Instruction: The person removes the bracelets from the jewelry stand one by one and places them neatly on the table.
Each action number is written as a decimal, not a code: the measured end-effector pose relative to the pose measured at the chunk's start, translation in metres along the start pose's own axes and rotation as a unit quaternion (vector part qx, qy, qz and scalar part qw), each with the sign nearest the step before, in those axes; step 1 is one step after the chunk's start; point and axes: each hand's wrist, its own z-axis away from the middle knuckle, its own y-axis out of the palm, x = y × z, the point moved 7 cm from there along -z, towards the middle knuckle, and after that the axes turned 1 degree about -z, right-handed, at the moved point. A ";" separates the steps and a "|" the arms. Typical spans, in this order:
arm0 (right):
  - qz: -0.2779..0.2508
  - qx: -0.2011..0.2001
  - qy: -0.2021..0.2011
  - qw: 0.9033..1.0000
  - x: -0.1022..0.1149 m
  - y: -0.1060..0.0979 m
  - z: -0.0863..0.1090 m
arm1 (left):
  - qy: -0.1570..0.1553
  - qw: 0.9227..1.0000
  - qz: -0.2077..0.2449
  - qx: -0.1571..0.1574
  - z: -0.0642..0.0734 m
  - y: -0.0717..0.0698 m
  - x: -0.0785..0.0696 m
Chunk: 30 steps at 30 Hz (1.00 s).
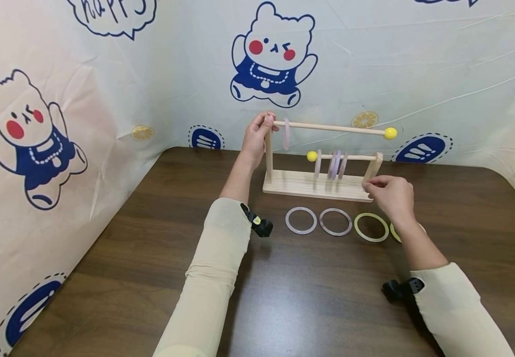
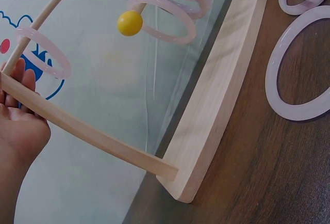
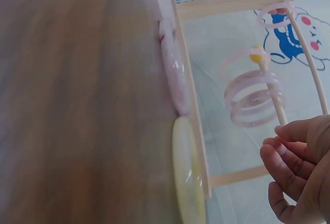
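A wooden two-rod rack [image 1: 293, 186] stands toward the back of the table. My left hand [image 1: 254, 139] grips the top of its left post, thumb in front and fingers behind. Close by, one pale pink bangle [image 1: 287, 136] hangs on the upper rod [image 1: 338, 127]. Several pink and lilac bangles [image 1: 317, 167] hang on the lower rod, which has a yellow ball [image 1: 312, 156] at its end. Beside the right post [image 1: 373, 167], my right hand [image 1: 395, 198] hovers with loosely bent fingers; nothing shows between its thumb and fingertips [image 3: 281, 131].
In front of the rack lie two lilac bangles [image 1: 287, 221] and a yellow-green bangle [image 1: 356, 228]. Another yellow-green bangle [image 1: 393, 232] is partly hidden by the right wrist. A printed cloth [image 1: 195, 74] hangs behind the brown table [image 1: 150, 258].
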 end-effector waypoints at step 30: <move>-0.078 -0.005 -0.032 0.996 0.069 0.024 -0.021 | -0.008 1.000 -0.005 0.003 0.002 0.000 -0.001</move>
